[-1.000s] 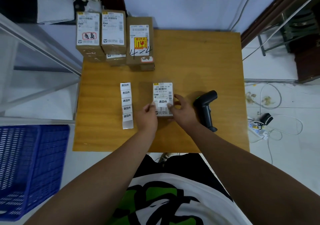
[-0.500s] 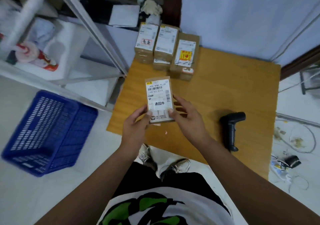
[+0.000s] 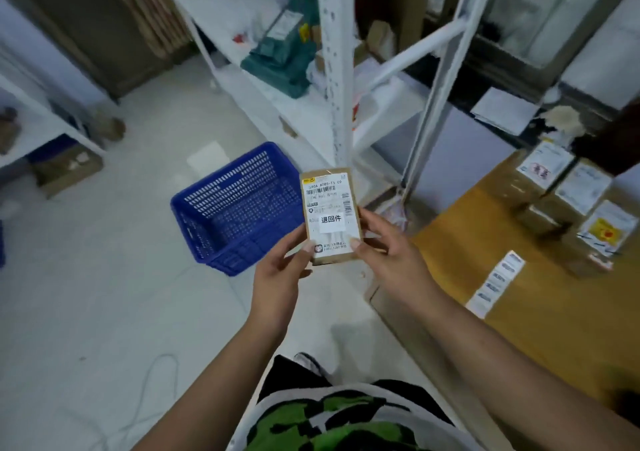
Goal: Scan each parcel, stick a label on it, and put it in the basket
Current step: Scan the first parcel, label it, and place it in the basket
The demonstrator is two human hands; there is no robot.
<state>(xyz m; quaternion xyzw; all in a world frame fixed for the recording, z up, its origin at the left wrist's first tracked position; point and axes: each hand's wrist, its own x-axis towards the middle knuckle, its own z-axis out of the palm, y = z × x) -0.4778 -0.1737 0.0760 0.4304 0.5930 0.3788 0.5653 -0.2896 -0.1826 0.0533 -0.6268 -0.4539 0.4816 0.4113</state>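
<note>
A parcel [image 3: 330,216] is held between both hands, clear of the tabletop [image 3: 519,312] and above the floor. The left hand [image 3: 277,277] is closed on its lower left edge, thumb on the face; the right hand [image 3: 391,260] is closed on its right edge, thumb near the lower right corner. The parcel is kept upright, printed face toward the camera. A shipping label with barcode covers most of the face, and a small white sticker [image 3: 331,222] with 3 printed characters is stuck across the middle.

A blue basket [image 3: 235,204] is seen on the floor just left of and behind the parcel; nothing is made out inside it. A strip of stickers [image 3: 495,282] lies on the tabletop to the right. At the tabletop's far edge 3 more labelled parcels [image 3: 581,194] are stacked side by side, blurred. White shelving [image 3: 337,69] stands behind the basket.
</note>
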